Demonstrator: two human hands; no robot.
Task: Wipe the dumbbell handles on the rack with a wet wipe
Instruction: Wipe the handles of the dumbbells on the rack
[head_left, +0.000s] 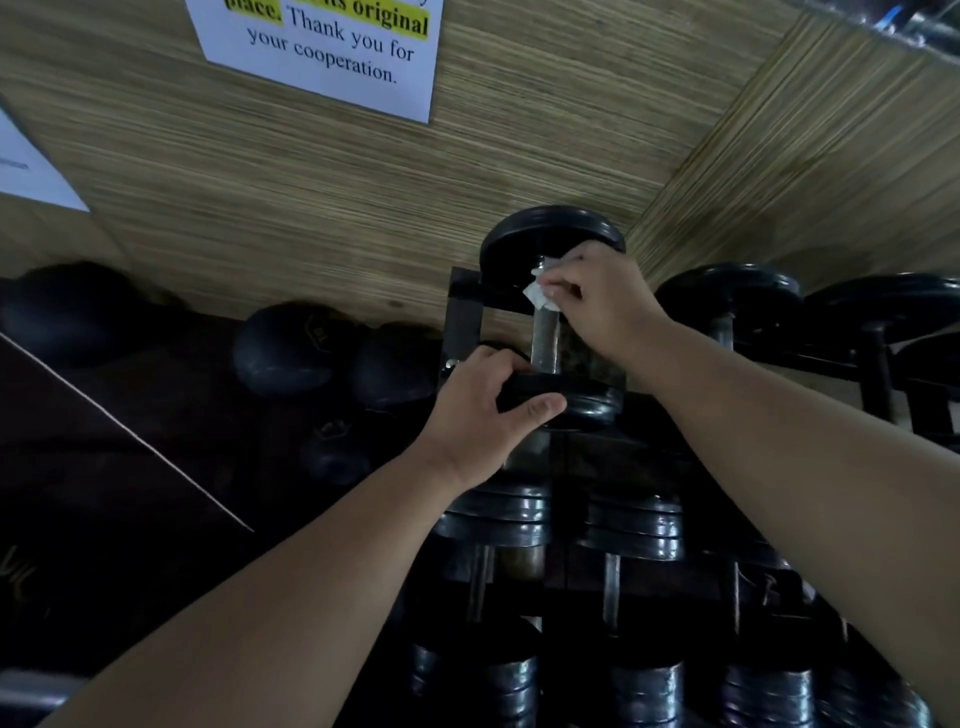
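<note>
A black dumbbell (551, 234) lies on the top tier of the dark rack (462, 312), its steel handle (545, 340) running towards me. My right hand (597, 296) holds a white wet wipe (536, 293) wrapped on the far end of that handle, close to the far weight plate. My left hand (485, 410) grips the rim of the dumbbell's near plate (587, 405), thumb in front.
More dumbbells (727, 291) sit to the right on the top tier and several on lower tiers (631, 525). Dark medicine balls (285, 348) lie on the floor at left. A woven-textured wall with a printed notice (332, 47) stands close behind the rack.
</note>
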